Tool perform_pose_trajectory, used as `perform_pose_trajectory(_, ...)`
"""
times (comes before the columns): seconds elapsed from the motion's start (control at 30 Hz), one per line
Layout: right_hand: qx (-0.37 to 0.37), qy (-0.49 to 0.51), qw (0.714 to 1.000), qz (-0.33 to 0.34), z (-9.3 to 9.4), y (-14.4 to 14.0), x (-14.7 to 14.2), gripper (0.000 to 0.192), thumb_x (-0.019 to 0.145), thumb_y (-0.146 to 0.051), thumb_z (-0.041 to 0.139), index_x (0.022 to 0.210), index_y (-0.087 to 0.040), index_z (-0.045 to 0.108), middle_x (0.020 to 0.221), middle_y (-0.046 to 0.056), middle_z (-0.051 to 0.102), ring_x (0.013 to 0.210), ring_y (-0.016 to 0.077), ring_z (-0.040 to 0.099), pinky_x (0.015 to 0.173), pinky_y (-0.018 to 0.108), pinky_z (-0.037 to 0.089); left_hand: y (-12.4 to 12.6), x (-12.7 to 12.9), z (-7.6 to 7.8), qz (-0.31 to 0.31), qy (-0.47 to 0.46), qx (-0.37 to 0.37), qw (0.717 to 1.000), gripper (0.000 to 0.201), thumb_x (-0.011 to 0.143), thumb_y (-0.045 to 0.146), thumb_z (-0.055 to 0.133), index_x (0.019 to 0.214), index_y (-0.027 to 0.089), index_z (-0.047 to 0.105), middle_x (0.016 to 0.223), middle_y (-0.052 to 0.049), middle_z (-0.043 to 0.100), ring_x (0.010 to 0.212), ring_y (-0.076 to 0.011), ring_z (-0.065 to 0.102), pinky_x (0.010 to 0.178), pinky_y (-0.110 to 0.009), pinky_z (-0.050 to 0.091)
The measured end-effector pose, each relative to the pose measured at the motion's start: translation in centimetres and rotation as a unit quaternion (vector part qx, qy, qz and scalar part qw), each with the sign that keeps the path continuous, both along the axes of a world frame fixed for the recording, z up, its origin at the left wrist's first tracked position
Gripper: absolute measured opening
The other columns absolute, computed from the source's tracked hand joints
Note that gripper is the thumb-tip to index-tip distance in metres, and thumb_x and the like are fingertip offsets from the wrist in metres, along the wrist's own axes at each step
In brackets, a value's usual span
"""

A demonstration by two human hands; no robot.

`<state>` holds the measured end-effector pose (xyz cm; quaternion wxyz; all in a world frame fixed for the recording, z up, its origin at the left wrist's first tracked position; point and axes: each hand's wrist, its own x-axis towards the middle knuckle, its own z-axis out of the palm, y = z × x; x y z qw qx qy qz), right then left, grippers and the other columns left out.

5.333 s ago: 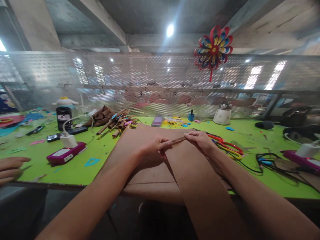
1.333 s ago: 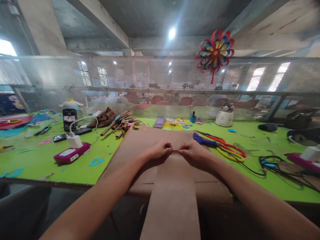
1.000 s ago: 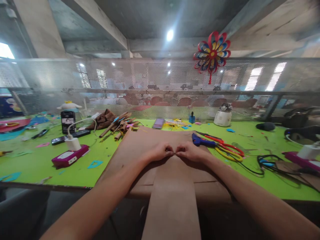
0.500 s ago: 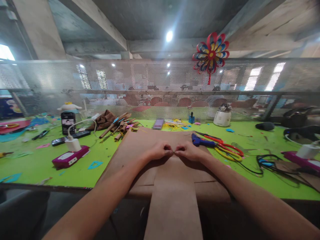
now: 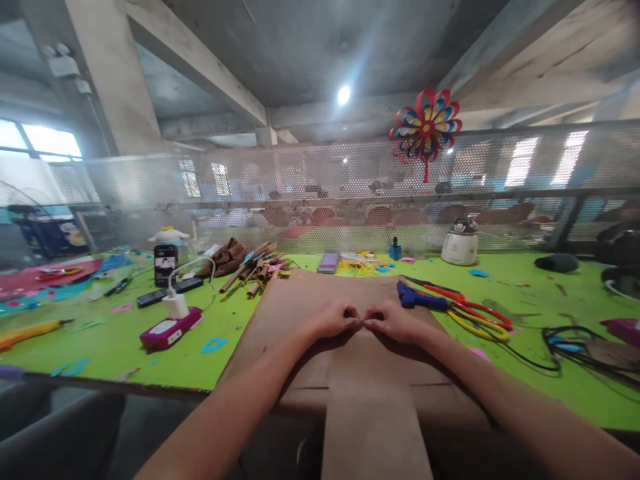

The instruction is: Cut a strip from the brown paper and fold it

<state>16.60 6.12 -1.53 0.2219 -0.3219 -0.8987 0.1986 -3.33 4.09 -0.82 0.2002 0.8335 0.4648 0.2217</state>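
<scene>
While both hands meet at table centre, left hand and right hand sit knuckle to knuckle, fingers curled shut, pinching the far end of the brown strip. Strip runs from the hands toward 6 o'clock, over the table edge, lying on a larger brown sheet. Scissors at 3 o'clock of the right hand, near, apart. Paper rolls at 11 o'clock. Charger on pink box at 9 o'clock, well apart. Pinwheel at 1 o'clock on the mesh. Green table littered with scraps.
</scene>
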Motion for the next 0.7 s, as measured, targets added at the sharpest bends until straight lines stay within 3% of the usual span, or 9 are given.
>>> perform_pose_trajectory(0.17, 0.004, -0.018, 1.0, -0.009, -0.2, -0.1, -0.1, 0.028, 0.08, -0.031, 0.05, 0.075, -0.011, 0.068, 0.067, 0.005, 0.063, 0.063, 0.0152, 0.051, 0.058, 0.024, 0.037, -0.1, 0.0, -0.6, -0.003, 0.013, 0.02, 1.0, 0.017, 0.077, 0.027, 0.059, 0.08, 0.012, 0.066, 0.078, -0.001, 0.062, 0.073, -0.0121, 0.053, 0.067, -0.02, 0.041)
perform_pose_trajectory(0.4, -0.02, 0.017, 0.999, 0.027, -0.2, -0.4, 0.1, 0.026, 0.081, -0.03, 0.048, 0.075, -0.012, 0.066, 0.07, 0.004, 0.062, 0.067, 0.016, 0.052, 0.062, 0.025, 0.038, 0.3, 0.0, -1.2, -0.033, 0.014, 0.03, 0.999, 0.019, 0.079, 0.027, 0.059, 0.089, 0.013, 0.068, 0.085, -0.003, 0.065, 0.078, -0.0139, 0.055, 0.072, -0.023, 0.042)
perform_pose_trajectory(0.7, -0.04, -0.015, 0.999, 0.019, 0.4, -0.8, 0.8, 0.024, 0.081, -0.03, 0.048, 0.071, -0.013, 0.062, 0.068, 0.003, 0.059, 0.066, 0.0155, 0.05, 0.059, 0.025, 0.035, 0.3, 0.4, -1.3, -0.005, -0.005, -0.018, 1.0, 0.023, 0.075, 0.035, 0.063, 0.081, 0.012, 0.065, 0.076, -0.001, 0.06, 0.07, -0.0114, 0.05, 0.063, -0.02, 0.04)
